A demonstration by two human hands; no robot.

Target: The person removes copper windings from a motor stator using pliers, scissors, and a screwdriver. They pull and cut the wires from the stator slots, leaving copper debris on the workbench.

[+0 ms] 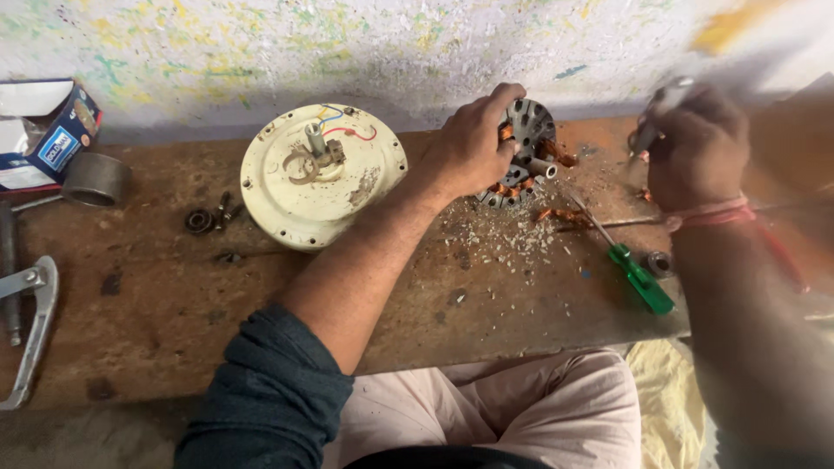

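We sit at a worn wooden desk (261, 339) whose near edge runs just above our knees; its far edge meets a paint-flecked wall (347, 43). Our left hand (473, 143) lies over the motor stator (526, 152) near the far edge, right of centre, fingers (504, 95) curled over its top rim and gripping it; copper windings show at its sides and a short shaft pokes out toward the right. Our right hand (695, 143) hovers just right of the stator, closed around a small metal tool (656, 117); it is blurred, so we cannot tell what kind. A red thread circles that wrist.

A cream round fan cover (317, 178) with coloured wires lies just left of the stator, apart from it; between them the desk is bare. A green-handled screwdriver (630, 265) lies near the right edge, a small bearing (658, 262) beside its handle; pale shavings (504, 234) scatter below the stator. The widest open room is the front centre and front left of the desk. At the left edge sit a metal ring (95, 178), a small blue carton (48, 130) and a metal puller (30, 326); small dark parts (208, 217) lie beside the cover.
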